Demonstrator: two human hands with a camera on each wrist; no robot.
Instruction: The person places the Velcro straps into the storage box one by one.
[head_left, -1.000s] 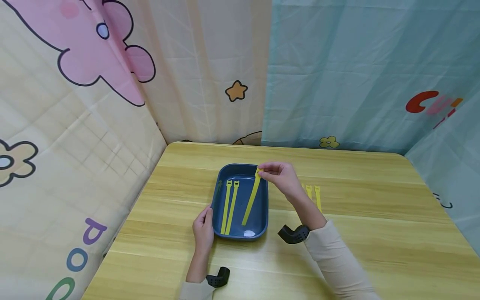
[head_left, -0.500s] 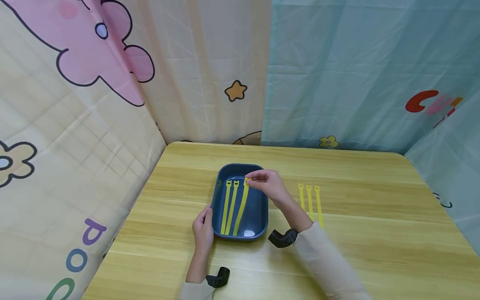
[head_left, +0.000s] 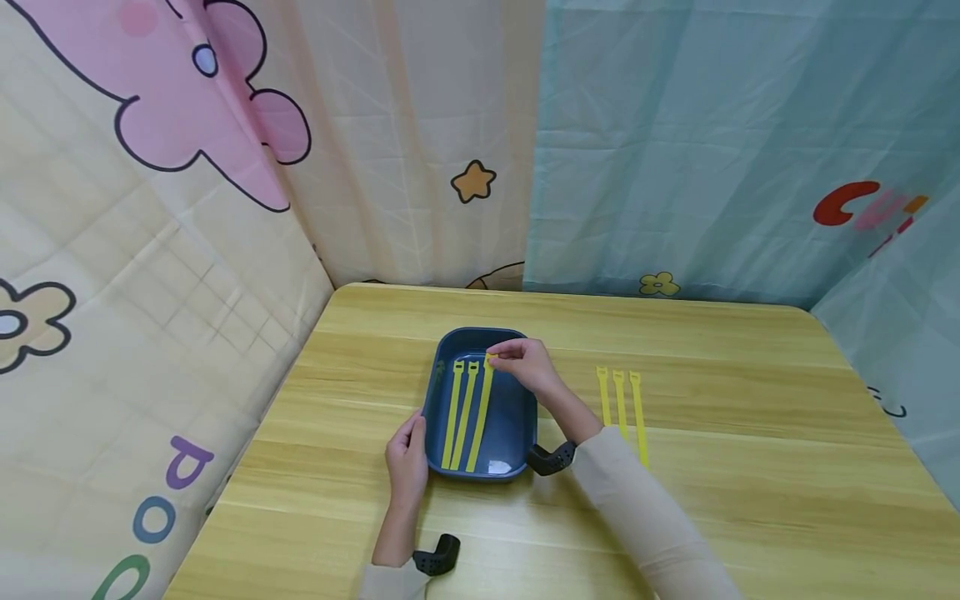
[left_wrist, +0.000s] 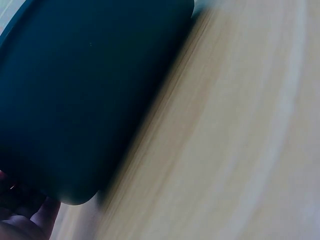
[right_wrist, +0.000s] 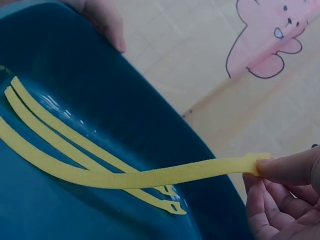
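My right hand (head_left: 531,367) pinches the slotted head of a yellow hook-and-loop cable tie (head_left: 480,417) between thumb and fingers. In the right wrist view this cable tie (right_wrist: 135,179) curves down from the raised head into the dark blue tray (head_left: 513,425). Inside, to its left, two more yellow cable ties (head_left: 465,414) lie side by side, heads toward the far end. My left hand (head_left: 407,458) holds the tray's left side near the front corner. The left wrist view shows mostly the tray's outer wall (left_wrist: 90,100), with some fingers (left_wrist: 46,217) at its corner.
Three yellow cable ties (head_left: 620,400) lie in a row on the wooden table (head_left: 750,467) right of the tray, their near ends partly behind my right sleeve (head_left: 645,508). Printed curtains (head_left: 420,150) enclose the table's back and sides.
My right hand has moved left and brought the pinched cable tie from the tray's right side to beside the other two. The left hand and tray have stayed put.
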